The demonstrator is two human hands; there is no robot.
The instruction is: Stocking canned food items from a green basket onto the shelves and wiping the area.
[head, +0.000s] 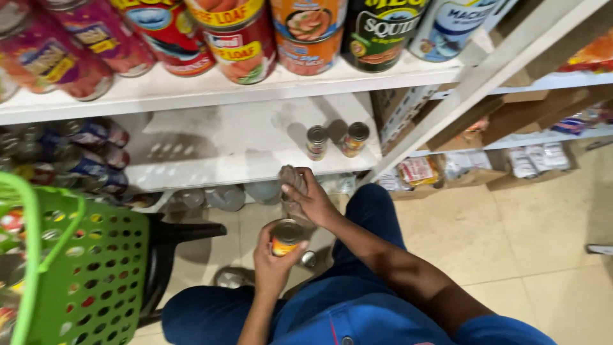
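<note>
Left hand closed round a small can, held low in front of the shelf edge; right hand clenched on a crumpled brown cloth just above it. Only two small cans set on the white shelf so far, most of it bare. Green basket at the left, well stocked with more

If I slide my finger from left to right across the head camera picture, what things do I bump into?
Green basket → left hand holding a small can → right hand gripping a cloth → two small cans on the white shelf → packets on the low shelves.
</note>
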